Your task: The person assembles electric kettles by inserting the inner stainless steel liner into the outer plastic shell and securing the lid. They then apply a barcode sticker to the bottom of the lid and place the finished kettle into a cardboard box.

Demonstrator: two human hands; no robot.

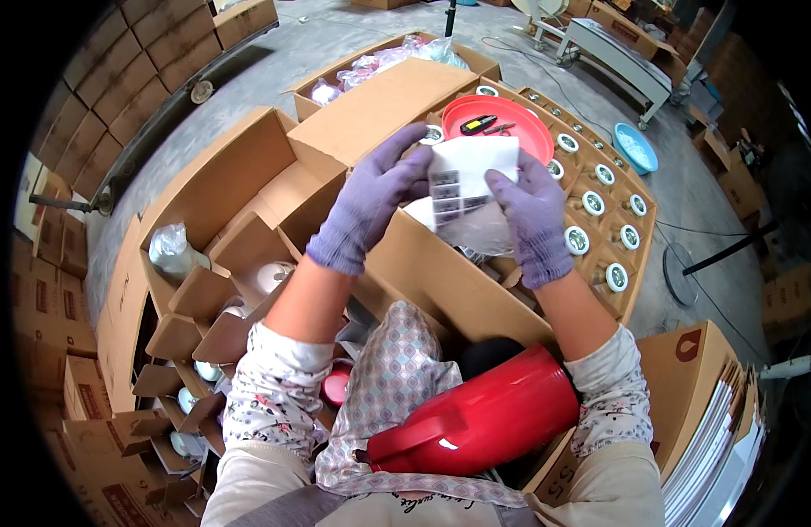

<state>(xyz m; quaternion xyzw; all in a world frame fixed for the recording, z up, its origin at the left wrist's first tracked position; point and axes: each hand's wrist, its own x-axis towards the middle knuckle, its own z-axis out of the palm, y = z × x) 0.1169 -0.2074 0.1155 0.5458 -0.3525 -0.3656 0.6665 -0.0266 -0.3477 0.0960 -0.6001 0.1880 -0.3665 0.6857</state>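
Note:
Purple knit gloves cover both my hands, which are raised in front of me over the open cartons. Between them is a white sheet with dark printed blocks (458, 180), with clear plastic film (480, 228) at its lower part. My left hand (370, 202) has its fingers closed at the sheet's upper left edge. On the right side, my right hand (537, 220) pinches the sheet, thumb on its face. Across my lap lies a red vacuum flask (484, 413) with a handle, tilted, its wide end toward the right. Its wide end's underside is hidden.
A divided carton (612, 237) holds several white-rimmed flasks at right. On it sits a red tray (519, 119) with a yellow-black cutter (477, 125) and scissors (500, 129). At left, a carton with cardboard dividers (221, 307) holds pale items. A blue basin (635, 149) stands on the floor.

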